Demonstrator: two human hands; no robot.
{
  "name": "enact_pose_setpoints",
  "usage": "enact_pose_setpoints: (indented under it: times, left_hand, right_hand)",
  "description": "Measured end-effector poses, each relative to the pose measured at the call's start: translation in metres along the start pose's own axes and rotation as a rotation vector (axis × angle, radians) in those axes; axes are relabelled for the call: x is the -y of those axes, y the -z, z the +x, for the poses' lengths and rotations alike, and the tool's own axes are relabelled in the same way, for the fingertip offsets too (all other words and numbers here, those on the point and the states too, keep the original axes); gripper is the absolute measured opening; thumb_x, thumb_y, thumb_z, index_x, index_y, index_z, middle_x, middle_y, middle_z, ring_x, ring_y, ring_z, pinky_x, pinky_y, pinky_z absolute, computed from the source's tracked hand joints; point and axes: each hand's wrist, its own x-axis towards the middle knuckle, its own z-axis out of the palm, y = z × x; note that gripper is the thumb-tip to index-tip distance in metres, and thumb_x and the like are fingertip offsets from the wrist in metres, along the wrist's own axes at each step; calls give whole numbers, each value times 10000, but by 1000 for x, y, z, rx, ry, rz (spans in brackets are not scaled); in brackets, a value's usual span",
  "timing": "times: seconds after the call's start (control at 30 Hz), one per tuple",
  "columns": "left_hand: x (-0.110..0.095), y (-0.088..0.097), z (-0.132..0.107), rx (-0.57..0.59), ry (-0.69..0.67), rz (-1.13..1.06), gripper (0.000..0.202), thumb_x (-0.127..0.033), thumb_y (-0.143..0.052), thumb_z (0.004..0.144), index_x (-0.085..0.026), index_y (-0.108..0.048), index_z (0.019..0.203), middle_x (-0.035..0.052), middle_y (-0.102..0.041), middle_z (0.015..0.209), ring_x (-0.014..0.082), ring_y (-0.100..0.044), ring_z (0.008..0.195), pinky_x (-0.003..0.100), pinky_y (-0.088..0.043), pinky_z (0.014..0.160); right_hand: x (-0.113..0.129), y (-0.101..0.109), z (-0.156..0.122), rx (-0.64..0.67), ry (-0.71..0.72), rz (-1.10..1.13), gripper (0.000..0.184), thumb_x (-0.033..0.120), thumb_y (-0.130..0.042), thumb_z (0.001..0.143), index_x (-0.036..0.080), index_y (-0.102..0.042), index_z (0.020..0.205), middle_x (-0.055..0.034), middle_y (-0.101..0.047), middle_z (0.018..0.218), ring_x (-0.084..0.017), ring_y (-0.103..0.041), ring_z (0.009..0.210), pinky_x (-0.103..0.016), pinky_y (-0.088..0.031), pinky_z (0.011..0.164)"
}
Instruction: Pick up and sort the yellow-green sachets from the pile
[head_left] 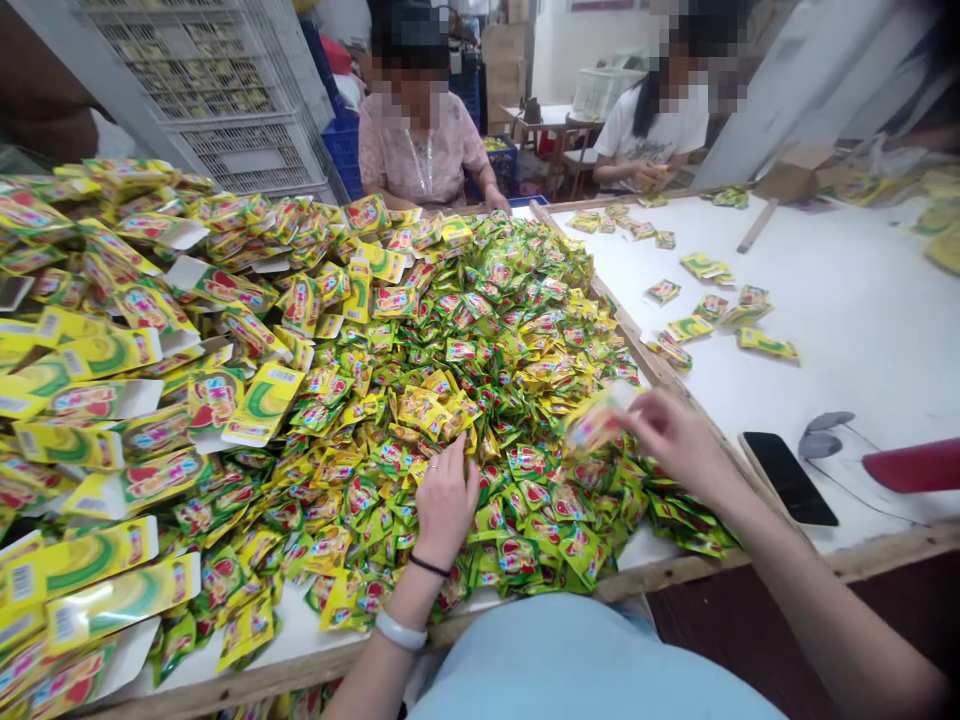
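Observation:
My left hand (448,495), wearing a dark beaded band and a pale bangle, rests in a heap of small green and yellow sachets (517,470). Its fingers are curled together at a cluster of yellow sachets (431,410); the fingertips are partly hidden. Over the heap's right side, my right hand (675,435) pinches a small printed carton (596,420), which is smeared by motion. Flat yellow cartons (266,402) with watermelon pictures, some with white flaps open, are piled at the left and spill against the sachets.
A wooden strip (652,370) divides the white table (862,290). Right of it lie several filled cartons (769,345), a phone (789,478) and sunglasses (821,437). Two people sit opposite, one in a pink top (420,160). Stacked white crates (232,135) stand behind the cartons.

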Motion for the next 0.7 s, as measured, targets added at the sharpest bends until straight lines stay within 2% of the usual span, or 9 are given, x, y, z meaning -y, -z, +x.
enact_pose_setpoints:
  times: [0.07,0.13,0.23,0.3,0.37,0.43,0.53,0.6,0.7]
  left_hand:
    - [11,4,3,11,8,-42,374,-232,-390,898,-155,-498,1248,126,-653,985,230,-599,885,360,-490,762]
    - [19,16,7,41,35,-129,338,-231,-372,910,-165,-554,1187,112,-666,946,213,-611,845,350,-496,745]
    - [19,47,14,190,10,-314,309,-258,-380,917,-200,-591,1136,85,-670,947,191,-613,837,345,-488,774]
    - [11,68,18,331,-57,-433,301,-269,-396,915,-232,-600,1133,65,-670,942,178,-608,842,327,-478,785]
    - [1,83,20,419,-74,-548,293,-281,-418,907,-252,-611,1126,50,-669,948,170,-602,853,302,-467,787]
    - [-6,87,21,413,39,-664,297,-317,-448,893,-236,-620,1122,43,-674,907,159,-598,782,267,-468,717]
    - [-7,79,19,337,304,-779,363,-378,-483,867,-170,-616,1134,31,-661,756,129,-535,587,224,-422,542]
    - [-7,71,18,313,397,-847,391,-391,-493,858,-140,-617,1130,28,-647,715,132,-529,590,220,-414,535]
    - [-11,63,19,326,415,-995,396,-410,-478,861,-127,-635,1090,47,-658,780,167,-574,750,251,-460,667]
  right_hand:
    - [1,22,14,-319,29,-243,434,476,-555,815,165,-497,1112,-31,-623,697,-173,-538,526,-280,-387,507]
    - [10,24,18,-368,129,-283,474,440,-545,834,158,-460,1204,-71,-638,798,-195,-566,597,-314,-429,563]
    - [40,-7,9,-25,415,-82,396,404,-525,860,199,-509,1198,-117,-628,1018,-236,-595,872,-372,-477,757]
    - [62,-35,1,225,582,47,451,391,-554,846,228,-478,1260,-114,-563,1197,-248,-522,1083,-395,-437,894]
    - [78,-57,-2,412,660,154,389,364,-543,858,232,-520,1223,-90,-585,1170,-224,-532,1073,-367,-435,893]
    - [84,-70,-1,485,593,239,238,343,-508,881,207,-619,1043,-54,-658,931,-178,-601,843,-305,-469,760]
    - [82,-74,1,436,296,453,230,386,-514,872,182,-618,881,-7,-618,699,-124,-551,575,-254,-451,577]
    - [79,-75,-2,420,159,657,239,419,-564,833,184,-606,858,-25,-619,811,-137,-584,664,-256,-470,602]
    - [76,-84,-12,430,156,735,227,406,-657,761,181,-627,782,-62,-548,1092,-189,-556,991,-279,-469,769]
